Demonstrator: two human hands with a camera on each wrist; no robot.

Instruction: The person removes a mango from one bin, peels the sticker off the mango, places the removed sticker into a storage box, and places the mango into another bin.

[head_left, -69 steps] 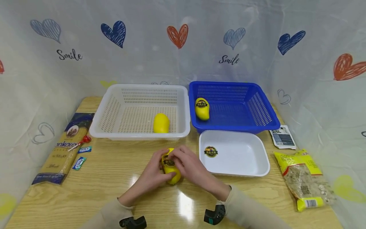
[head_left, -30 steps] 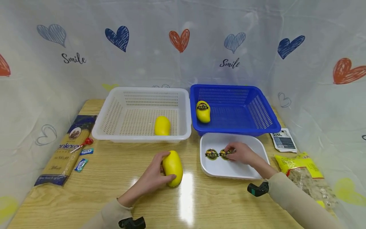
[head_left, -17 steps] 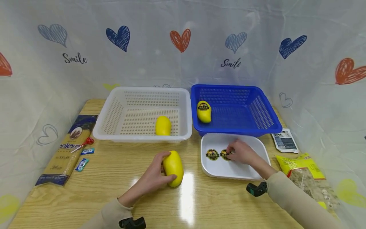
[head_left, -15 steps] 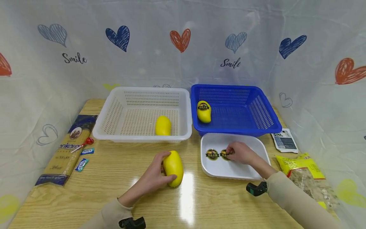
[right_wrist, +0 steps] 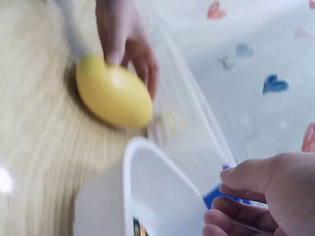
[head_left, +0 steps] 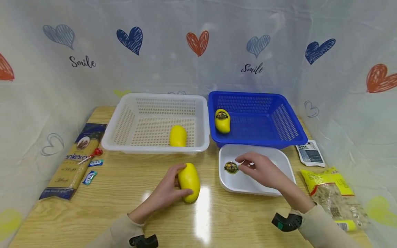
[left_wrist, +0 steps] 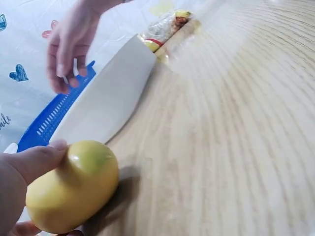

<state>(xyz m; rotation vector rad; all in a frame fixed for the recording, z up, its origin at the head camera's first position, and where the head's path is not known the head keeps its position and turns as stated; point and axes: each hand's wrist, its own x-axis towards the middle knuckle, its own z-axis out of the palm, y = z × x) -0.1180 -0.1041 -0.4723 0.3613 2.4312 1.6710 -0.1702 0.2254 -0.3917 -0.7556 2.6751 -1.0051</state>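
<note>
My left hand (head_left: 172, 184) grips a plain yellow mango (head_left: 189, 182) on the table, thumb on the near side and fingers round the far end. In the left wrist view the mango (left_wrist: 74, 189) lies under that thumb. My right hand (head_left: 258, 168) hovers over the shallow white tray (head_left: 279, 186), fingers loosely bent. The right wrist view shows a gap between the thumb and fingers of the right hand (right_wrist: 266, 196), with nothing visible there. One round black-and-gold sticker (head_left: 231, 167) lies in the tray at its left; the spot beside it is hidden by the right hand.
Behind stand a white basket (head_left: 155, 149) with a plain mango (head_left: 178, 136) and a blue basket (head_left: 257, 136) with a stickered mango (head_left: 222, 125). Left lie a pasta packet (head_left: 66, 172), a lollipop (head_left: 98, 151) and candies (head_left: 89, 177); right, a pouch (head_left: 310, 153) and a yellow bag (head_left: 333, 196).
Earlier both hands were on a stickered mango; that mango then shows plain. My right hand moved to a second sticker in the tray and has now risen from it. The left hand stays.
</note>
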